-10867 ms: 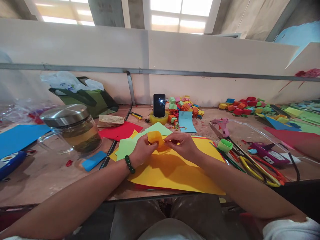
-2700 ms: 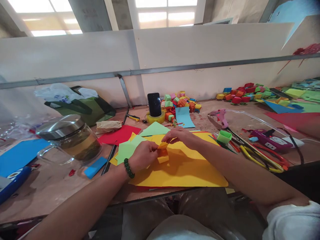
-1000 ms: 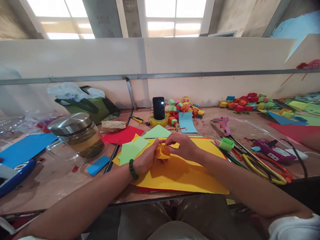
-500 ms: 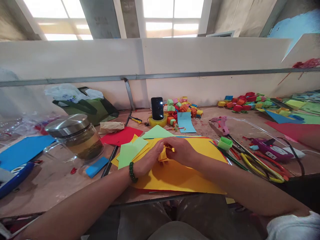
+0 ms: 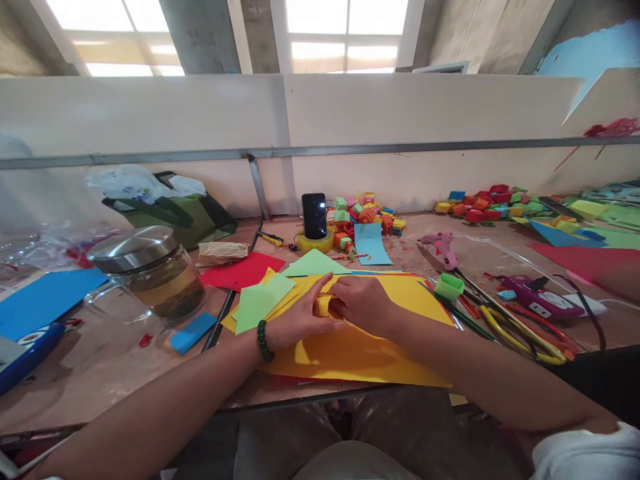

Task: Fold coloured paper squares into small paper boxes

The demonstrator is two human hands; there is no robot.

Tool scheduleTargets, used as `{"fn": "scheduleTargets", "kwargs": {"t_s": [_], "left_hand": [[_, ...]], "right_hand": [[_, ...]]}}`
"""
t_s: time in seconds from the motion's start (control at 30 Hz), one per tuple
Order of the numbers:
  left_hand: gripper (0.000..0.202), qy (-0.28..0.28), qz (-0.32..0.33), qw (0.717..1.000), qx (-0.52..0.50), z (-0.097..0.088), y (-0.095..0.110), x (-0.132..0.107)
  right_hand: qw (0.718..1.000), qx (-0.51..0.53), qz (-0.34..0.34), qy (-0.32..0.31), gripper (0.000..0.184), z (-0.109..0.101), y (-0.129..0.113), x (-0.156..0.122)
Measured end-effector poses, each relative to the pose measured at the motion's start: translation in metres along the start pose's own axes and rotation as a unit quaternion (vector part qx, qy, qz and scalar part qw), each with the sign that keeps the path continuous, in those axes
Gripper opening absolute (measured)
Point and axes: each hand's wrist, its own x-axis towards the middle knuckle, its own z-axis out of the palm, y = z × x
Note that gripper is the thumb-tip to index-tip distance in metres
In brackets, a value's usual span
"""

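Note:
Between my two hands is a small yellow paper box [image 5: 323, 306], partly hidden by the fingers. My left hand [image 5: 298, 318] cups it from the left, thumb above and fingers below, with a green bead bracelet [image 5: 265, 341] at the wrist. My right hand [image 5: 365, 304] closes on the box's right side, its fingertips partly out of sight. Both hands are over large yellow paper sheets [image 5: 360, 363]. Light green paper pieces [image 5: 263, 302] lie left of the hands, and an open green paper box [image 5: 449, 286] sits to the right.
A glass mug [image 5: 170, 287] with a metal lid stands left. A phone [image 5: 315, 216] leans in a tape roll [image 5: 315, 245], beside a pile of colored paper boxes [image 5: 367, 217]. Right are a pink glue gun [image 5: 445, 250], scissors [image 5: 505, 330] and a purple power strip [image 5: 545, 298].
My left hand has opened wider around the yellow paper box, its thumb and fingers spreading apart. My right hand has turned, its fingers now curled more tightly at the box's right side.

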Motion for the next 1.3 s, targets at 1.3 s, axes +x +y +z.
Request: {"fn": "scheduleTargets", "kwargs": {"t_s": [1.3], "left_hand": [[0.072, -0.029, 0.053, 0.998, 0.006, 0.001, -0.001, 0.005]], "right_hand": [[0.991, 0.071, -0.031, 0.106, 0.017, -0.003, 0.009, -0.002]]}}
